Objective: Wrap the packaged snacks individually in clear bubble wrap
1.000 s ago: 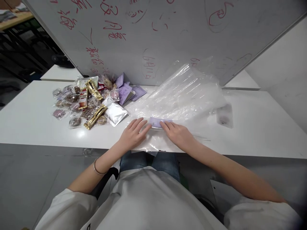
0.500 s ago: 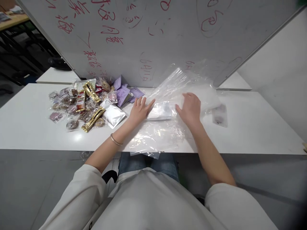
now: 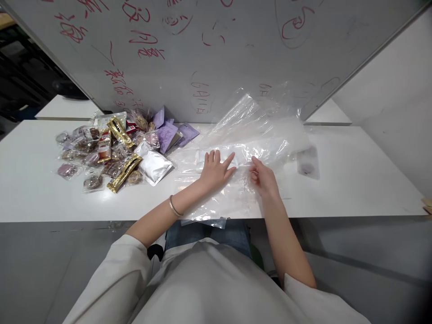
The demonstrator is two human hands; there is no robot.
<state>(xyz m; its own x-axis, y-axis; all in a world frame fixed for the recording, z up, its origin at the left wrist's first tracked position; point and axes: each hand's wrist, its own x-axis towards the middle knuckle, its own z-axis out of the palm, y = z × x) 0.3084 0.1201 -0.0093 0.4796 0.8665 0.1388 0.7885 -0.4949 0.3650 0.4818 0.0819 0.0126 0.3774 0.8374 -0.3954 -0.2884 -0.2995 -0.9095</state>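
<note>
My left hand (image 3: pixel 216 171) lies flat with its fingers spread, pressing on a clear plastic sheet (image 3: pixel 229 198) on the table. Beneath its fingertips is a flat white packet (image 3: pixel 201 157), seen through the plastic and partly covered by the hand. My right hand (image 3: pixel 265 179) is just to the right, its fingers curled in at the plastic's edge, and it seems to pinch a fold of it. Crumpled layers of the sheet spread beyond both hands, up against the whiteboard.
Left of the plastic lies a pile of wrapped snacks (image 3: pixel 92 155) with gold stick packets (image 3: pixel 124 173), a silver pouch (image 3: pixel 155 166) and purple sachets (image 3: pixel 167 135). A small translucent pouch (image 3: pixel 308 163) rests at the right. A whiteboard (image 3: pixel 236 58) stands behind the white table (image 3: pixel 354 180).
My left hand has slid right and nearer to me, over the white packet. My right hand has come down toward me, its fingers curling in. The camera view has shifted slightly.
</note>
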